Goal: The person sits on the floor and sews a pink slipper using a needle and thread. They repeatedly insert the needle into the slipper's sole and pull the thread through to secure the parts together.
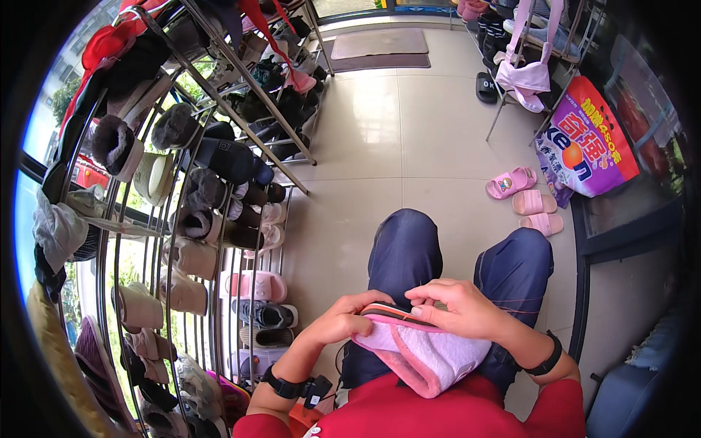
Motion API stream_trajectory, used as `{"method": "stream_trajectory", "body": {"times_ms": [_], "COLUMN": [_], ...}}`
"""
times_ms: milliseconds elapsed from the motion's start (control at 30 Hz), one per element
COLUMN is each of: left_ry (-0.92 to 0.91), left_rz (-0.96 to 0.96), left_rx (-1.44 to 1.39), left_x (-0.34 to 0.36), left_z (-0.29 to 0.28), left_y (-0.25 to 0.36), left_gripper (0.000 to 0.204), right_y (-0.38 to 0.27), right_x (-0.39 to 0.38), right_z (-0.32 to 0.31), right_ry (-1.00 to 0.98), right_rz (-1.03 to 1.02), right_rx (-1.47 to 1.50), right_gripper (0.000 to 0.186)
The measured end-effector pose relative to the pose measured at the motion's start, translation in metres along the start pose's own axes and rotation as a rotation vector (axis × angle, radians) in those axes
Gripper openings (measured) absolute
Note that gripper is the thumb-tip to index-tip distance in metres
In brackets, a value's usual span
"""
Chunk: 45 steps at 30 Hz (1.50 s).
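Over my lap I hold a fuzzy lilac slipper (445,350) with pink trim, its dark layered sole edge (394,314) turned up and away from me. My left hand (342,318) grips the slipper's left end, thumb over the edge. At the sole's right side my right hand (460,308) is closed in a pinch, with the fingertips close together above the seam. Whatever sits in that pinch is too small to make out. Thin reddish thread (515,312) runs from beside my right hand across the right leg of my jeans.
Metal shoe racks (252,95) full of shoes stand along the left. Pink slippers (533,201) lie on the tiled floor at right, beside a bright purple and red printed bag (588,139). Another rack holding a pink bag (522,80) stands far right. A mat (380,45) lies far ahead.
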<state>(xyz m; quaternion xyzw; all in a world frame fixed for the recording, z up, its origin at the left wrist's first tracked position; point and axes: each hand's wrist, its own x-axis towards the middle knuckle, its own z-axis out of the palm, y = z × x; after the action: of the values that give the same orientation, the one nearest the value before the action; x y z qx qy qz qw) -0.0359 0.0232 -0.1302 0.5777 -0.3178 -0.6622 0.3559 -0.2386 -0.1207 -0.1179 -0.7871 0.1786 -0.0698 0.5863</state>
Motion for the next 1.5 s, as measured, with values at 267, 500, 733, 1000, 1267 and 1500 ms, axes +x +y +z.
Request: {"method": "stream_trajectory", "body": {"times_ms": [267,500,733,1000,1267,1500], "left_ry": [0.274,0.585,0.332,0.371,0.495,0.55], "left_rz": [0.295,0.702,0.736,0.674,0.71,0.744], "left_rx": [0.312,1.146,1.172,0.973,0.936,0.908], "left_x": [-0.005,-0.017,-0.008,0.003,-0.002,0.0], "left_z": [0.015,0.037,0.021,0.023,0.03,0.029], "left_y": [-0.012,-0.008,-0.018,-0.019,-0.032,-0.039], "left_gripper": [0.058,0.036,0.035,0.027,0.029,0.03], "right_y": [0.008,0.004,0.012,0.012,0.007,0.013], "right_x": [0.005,-0.012,-0.017,-0.01,0.004,0.005], "right_z": [0.01,0.039,0.042,0.026,-0.006,0.02], "right_ry": [-0.121,0.113,0.185,0.099,0.116,0.074], "right_rz": [0.073,-0.303,-0.267,-0.16,0.329,0.34], "right_rx": [-0.007,-0.242,-0.124,-0.076,0.324,0.205], "right_gripper": [0.014,0.008,0.005,0.015,0.024,0.012]}}
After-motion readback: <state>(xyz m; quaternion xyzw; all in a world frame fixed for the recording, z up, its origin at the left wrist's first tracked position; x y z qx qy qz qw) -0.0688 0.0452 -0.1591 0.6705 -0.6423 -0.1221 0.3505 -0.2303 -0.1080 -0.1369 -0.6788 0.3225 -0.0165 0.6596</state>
